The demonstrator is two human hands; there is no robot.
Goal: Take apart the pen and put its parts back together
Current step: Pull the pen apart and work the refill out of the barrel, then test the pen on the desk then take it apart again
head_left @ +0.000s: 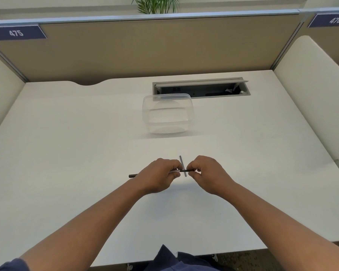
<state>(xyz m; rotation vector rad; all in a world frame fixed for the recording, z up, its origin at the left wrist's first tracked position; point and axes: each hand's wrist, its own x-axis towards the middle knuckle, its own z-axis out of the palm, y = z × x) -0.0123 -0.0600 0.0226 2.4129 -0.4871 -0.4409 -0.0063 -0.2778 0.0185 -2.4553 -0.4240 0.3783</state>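
Note:
A thin black pen (133, 175) lies level between both hands above the white desk (67, 153). My left hand (160, 176) grips its barrel, and the dark end sticks out to the left of that hand. My right hand (205, 173) pinches the pen's other end. Between the two hands a short white section and a black section of the pen show. A thin grey rod (183, 165) lies on the desk under the pen, pointing away from me; it looks like a loose pen part.
A clear plastic container (167, 114) stands on the desk beyond the hands. Behind it an open cable tray (202, 89) is set into the desk. A tan partition (145, 47) closes the back, and cream side panels flank the desk.

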